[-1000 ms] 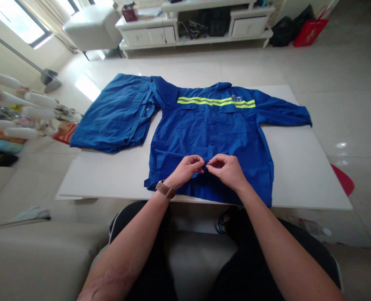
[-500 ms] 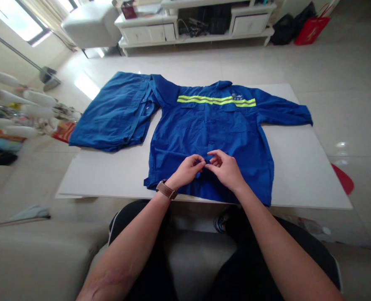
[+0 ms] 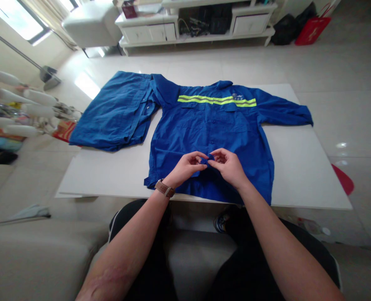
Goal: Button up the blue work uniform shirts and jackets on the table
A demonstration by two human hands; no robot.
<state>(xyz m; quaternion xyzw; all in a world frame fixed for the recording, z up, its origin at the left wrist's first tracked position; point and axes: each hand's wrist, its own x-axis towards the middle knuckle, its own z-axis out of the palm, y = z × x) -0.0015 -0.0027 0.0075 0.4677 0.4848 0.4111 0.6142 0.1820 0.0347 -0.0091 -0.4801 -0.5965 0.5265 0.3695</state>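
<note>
A blue work jacket with a yellow-and-grey reflective stripe lies front side up, its collar away from me. Its front placket has buttons down the middle. Near the lower hem my left hand, with a brown watch on the wrist, pinches one front edge of the jacket between thumb and fingers. Just beside it, my right hand pinches the cloth at the other side of the placket. The fingertips almost meet, with bunched fabric between them; any button there is hidden. Folded blue cloth lies left of the jacket, touching its sleeve.
The garments rest on a white table. Behind it stands a white TV cabinet with a grey stool to its left. A red bag sits on the floor at back right. White cones of thread stand at left.
My fingertips have lifted slightly and shifted a little to the right, with more bunched jacket cloth showing between them. The jacket and the folded cloth lie where they were.
</note>
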